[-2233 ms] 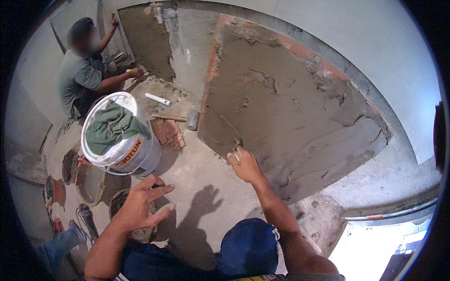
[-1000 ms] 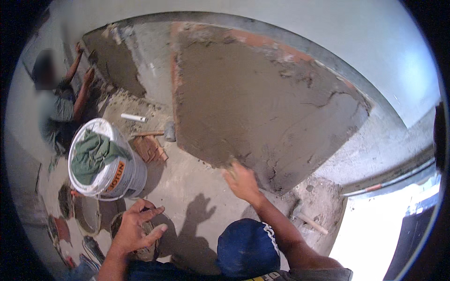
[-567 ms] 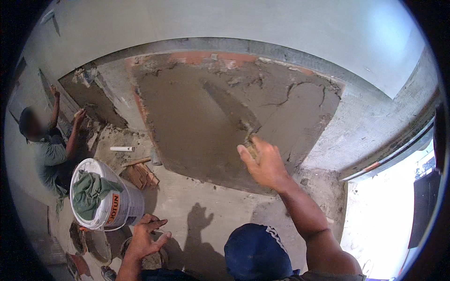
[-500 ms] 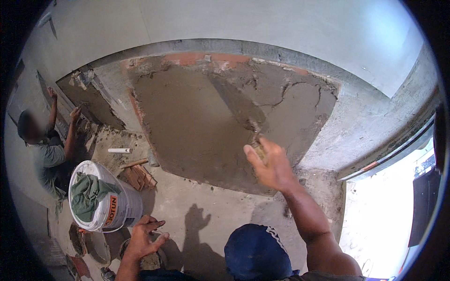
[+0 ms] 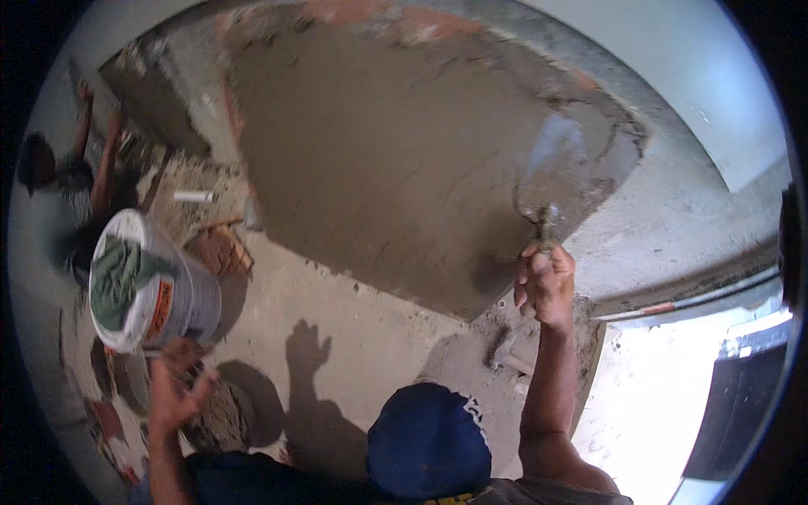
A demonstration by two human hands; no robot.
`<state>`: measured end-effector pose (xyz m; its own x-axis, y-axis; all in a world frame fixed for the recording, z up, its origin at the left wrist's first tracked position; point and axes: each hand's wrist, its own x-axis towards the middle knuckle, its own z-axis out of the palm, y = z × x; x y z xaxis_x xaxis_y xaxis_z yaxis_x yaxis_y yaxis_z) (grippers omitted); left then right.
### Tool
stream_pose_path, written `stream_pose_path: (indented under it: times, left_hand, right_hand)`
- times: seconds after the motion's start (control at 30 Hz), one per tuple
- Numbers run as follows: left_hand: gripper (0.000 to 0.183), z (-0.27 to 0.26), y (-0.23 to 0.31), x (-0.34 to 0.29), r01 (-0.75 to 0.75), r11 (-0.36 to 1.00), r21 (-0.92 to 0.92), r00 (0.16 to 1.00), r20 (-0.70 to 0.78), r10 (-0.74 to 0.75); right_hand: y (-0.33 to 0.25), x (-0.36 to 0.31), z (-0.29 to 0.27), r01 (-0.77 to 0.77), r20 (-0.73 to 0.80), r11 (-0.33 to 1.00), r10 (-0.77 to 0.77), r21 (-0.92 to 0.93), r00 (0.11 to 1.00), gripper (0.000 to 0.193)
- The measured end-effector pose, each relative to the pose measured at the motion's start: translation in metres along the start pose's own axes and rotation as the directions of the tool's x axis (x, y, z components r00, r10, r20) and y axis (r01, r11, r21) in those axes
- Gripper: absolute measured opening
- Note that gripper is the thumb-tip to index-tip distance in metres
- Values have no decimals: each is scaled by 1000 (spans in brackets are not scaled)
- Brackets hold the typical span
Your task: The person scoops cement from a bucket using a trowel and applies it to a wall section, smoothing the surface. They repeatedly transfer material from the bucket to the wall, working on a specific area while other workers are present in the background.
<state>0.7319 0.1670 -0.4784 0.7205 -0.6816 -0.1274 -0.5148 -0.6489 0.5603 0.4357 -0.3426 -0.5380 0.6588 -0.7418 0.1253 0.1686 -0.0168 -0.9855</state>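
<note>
My right hand [image 5: 547, 282] is closed round the handle of a plastering trowel [image 5: 554, 160]. Its blade lies against the right part of a broad patch of wet grey-brown mortar [image 5: 362, 168] on the wall. Glare and smeared mortar blur the blade's outline. Empty, with fingers apart and slightly blurred, my left hand [image 5: 181, 391] hangs at the lower left, close to a white bucket [image 5: 202, 295] with green cloth [image 5: 122, 278] over its top. Beside that hand, low down, is a mass of mortar [image 5: 220, 421], partly hidden.
Another person [image 5: 63, 194] works at the wall on the far left, arms raised. Broken brick pieces [image 5: 223, 250] and a short white pipe [image 5: 194, 197] lie by the wall. What looks like a hammer [image 5: 509, 358] rests below my right hand. Rounded dark-blue fabric [image 5: 429, 442] shows between my arms.
My right hand has carried the trowel rightward across the mortar, and the blade now points more upright. The view has shifted. My left hand remains empty beside the bucket.
</note>
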Motion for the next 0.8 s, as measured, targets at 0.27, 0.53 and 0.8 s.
stream_pose_path:
  times: [0.27, 0.53, 0.8]
  left_hand:
    - [36, -66, -107, -159, 384, 923, 12, 528, -823, -208]
    - [57, 84, -277, -349, 499, 579, -645, 72, -634, -770]
    - [89, 97, -254, -245, 59, 130, -990, 522, -81, -849]
  right_hand:
    - [112, -95, 5, -71, -113, 997, 70, -9, 991, 32]
    - [94, -123, 142, -313, 406, 846, 492, -432, 770, 40]
    - [32, -55, 357, 918, 972, 352, 208, -180, 110, 36]
